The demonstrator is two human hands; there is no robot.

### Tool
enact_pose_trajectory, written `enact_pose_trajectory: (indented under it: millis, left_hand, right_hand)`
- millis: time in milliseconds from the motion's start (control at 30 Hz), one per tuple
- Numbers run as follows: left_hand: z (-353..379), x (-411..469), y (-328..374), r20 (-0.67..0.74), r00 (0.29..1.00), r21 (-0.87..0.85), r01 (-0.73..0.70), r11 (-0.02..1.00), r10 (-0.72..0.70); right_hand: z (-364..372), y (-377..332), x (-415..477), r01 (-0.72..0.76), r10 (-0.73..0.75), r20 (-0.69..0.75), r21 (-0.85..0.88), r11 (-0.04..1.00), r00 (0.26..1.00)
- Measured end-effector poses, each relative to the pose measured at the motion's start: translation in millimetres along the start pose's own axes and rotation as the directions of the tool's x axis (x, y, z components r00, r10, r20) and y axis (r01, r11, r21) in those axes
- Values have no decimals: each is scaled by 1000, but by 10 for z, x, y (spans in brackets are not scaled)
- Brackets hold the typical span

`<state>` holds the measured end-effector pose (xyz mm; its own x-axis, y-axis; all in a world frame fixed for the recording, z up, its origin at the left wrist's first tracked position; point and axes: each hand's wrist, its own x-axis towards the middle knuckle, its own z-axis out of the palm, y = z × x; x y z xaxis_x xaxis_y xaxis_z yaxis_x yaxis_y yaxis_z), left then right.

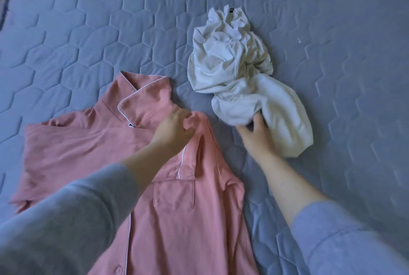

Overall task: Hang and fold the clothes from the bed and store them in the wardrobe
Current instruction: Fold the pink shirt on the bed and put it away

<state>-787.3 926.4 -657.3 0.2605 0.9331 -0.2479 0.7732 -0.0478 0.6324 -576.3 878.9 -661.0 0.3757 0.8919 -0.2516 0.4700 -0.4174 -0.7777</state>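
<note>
A pink pyjama shirt (pixel 93 155) with white piping lies spread front-up on the bed, collar pointing away from me. My left hand (pixel 172 129) pinches a fold of the shirt at its right shoulder. To the right lies a crumpled white garment (pixel 234 68) in a loose heap. My right hand (pixel 257 134) rests at the heap's near edge, fingers curled into the white cloth. Both forearms are bare below pushed-up grey sleeves.
The blue-grey quilted mattress (pixel 332 20) with a hexagon stitch pattern fills the view. Its left edge (pixel 6 4) shows at the top left corner. The wardrobe is out of view.
</note>
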Motion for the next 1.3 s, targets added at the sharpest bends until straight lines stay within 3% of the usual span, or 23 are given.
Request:
enact_pose_trajectory:
  millis: [100, 167, 233, 333, 467, 600, 700, 767, 900, 1000, 1133, 1200, 1300]
  left_hand:
    - [1, 192, 48, 28, 999, 49, -33, 998, 32]
    - [7, 263, 29, 50, 999, 56, -14, 998, 11]
    - [24, 306, -3, 83, 997, 109, -9, 994, 0]
    - [63, 352, -75, 119, 993, 216, -21, 976, -5]
    - [38, 443, -191, 115, 992, 323, 6, 947, -45]
    - [-30, 467, -270, 66, 997, 267, 20, 964, -39]
    - [-39, 448, -234, 50, 999, 234, -22, 972, 10]
    - [-73, 465, -209, 32, 999, 203, -14, 979, 8]
    - [-163, 515, -124, -35, 999, 155, -10, 988, 15]
    - [-138, 520, 6, -16, 998, 171, -49, 984, 53]
    - [-57, 532, 58, 17, 1000, 132, 5, 991, -7]
    - [-34, 547, 17, 1, 999, 148, 36, 988, -36]
    - [34, 554, -6, 21, 999, 155, 31, 987, -34]
  right_hand:
    - [-136, -154, 246, 56, -45, -286, 30, 998, 957]
    - [-61, -171, 164, -49, 69, -361, 64, 997, 930]
    - [140, -85, -22, -177, 174, -217, 4, 984, 960]
    - [387, 72, -173, -209, 226, 147, -124, 970, 963]
    - [472, 61, -65, -267, 261, 246, -8, 964, 933]
    - [522, -33, 14, -502, 397, 407, 194, 843, 823]
    - [419, -72, 45, -610, 406, 590, 192, 769, 698]
    - [347, -92, 54, -572, 352, 614, 202, 795, 707]
    - [206, -52, 121, -429, 253, 427, 392, 814, 868]
    - [179, 39, 121, -479, 289, 436, 428, 766, 852]
    - [309, 50, 40, -425, 308, 367, 300, 854, 878]
    - [319, 41, 6, -483, 307, 456, 344, 805, 835]
    - [136, 108, -44, -594, 297, 643, 309, 742, 706]
